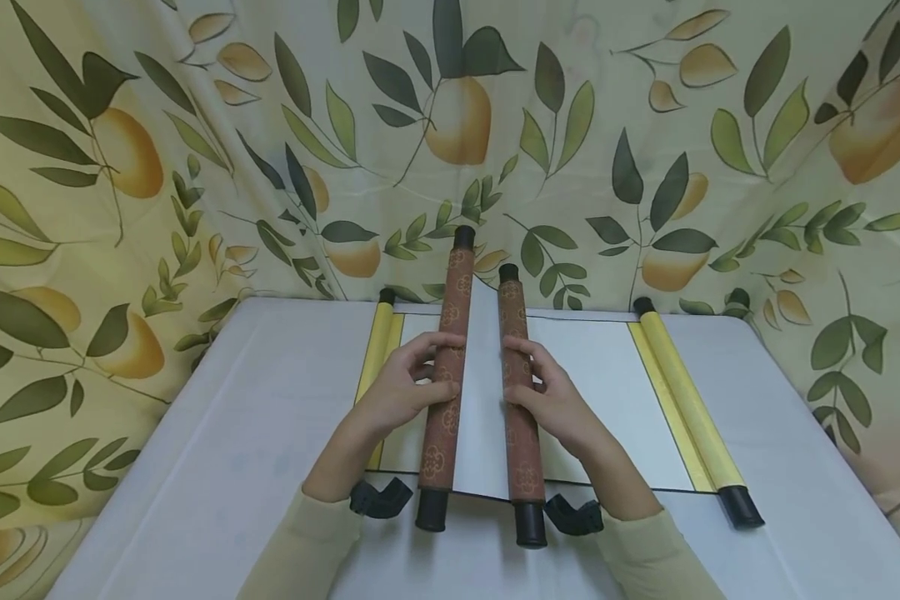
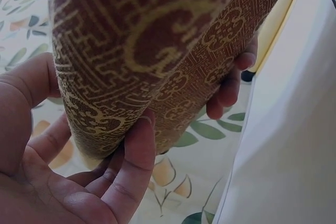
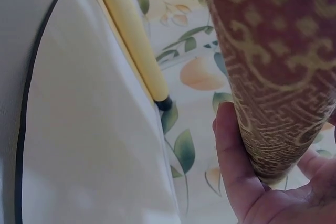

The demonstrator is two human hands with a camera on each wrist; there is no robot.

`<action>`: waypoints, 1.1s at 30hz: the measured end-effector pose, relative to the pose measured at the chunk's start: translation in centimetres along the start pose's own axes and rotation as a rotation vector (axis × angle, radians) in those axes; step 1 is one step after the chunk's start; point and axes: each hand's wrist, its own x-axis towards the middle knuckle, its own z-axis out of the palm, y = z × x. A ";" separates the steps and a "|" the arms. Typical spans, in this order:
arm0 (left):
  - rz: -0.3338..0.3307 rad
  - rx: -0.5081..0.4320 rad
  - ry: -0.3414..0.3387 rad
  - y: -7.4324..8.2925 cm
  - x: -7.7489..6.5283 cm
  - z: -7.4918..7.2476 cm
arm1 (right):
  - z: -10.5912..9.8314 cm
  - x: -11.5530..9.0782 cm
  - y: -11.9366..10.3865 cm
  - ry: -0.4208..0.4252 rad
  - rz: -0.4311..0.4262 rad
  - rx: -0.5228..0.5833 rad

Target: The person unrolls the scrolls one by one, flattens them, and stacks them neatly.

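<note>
Brown rollers (image 1: 521,433) look cloth (matt, woven); sheet (image 1: 592,400), smooth paper; caps (image 1: 530,525), plastic.

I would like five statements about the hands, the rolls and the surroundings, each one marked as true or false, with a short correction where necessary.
1. The left hand grips one brown patterned roll, the right hand another brown roll. True.
2. The two brown rolls touch each other. False: they are apart, with a white sheet between them.
3. A yellow roll lies to the right of the right hand. True.
4. Its near end is white. False: the near end is black.
5. The cloth behind is plain. False: leaves and fruit are printed on it.
</note>
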 end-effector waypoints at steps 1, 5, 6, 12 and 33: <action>-0.004 0.003 0.001 0.0 0.0 0.0 | 0.0 0.0 0.0 0.001 -0.002 0.000; -0.015 0.018 0.006 0.2 -0.2 -0.1 | -0.1 0.0 0.0 0.002 -0.003 -0.001; -0.016 0.020 0.010 0.2 -0.2 -0.1 | -0.1 0.0 0.0 0.002 -0.004 0.001; -0.016 0.033 0.023 0.2 -0.3 -0.2 | -0.3 0.1 0.0 -0.001 0.002 -0.005; 0.032 -0.046 0.045 0.6 -0.5 -0.3 | -0.5 -0.1 -0.2 -0.005 0.017 0.002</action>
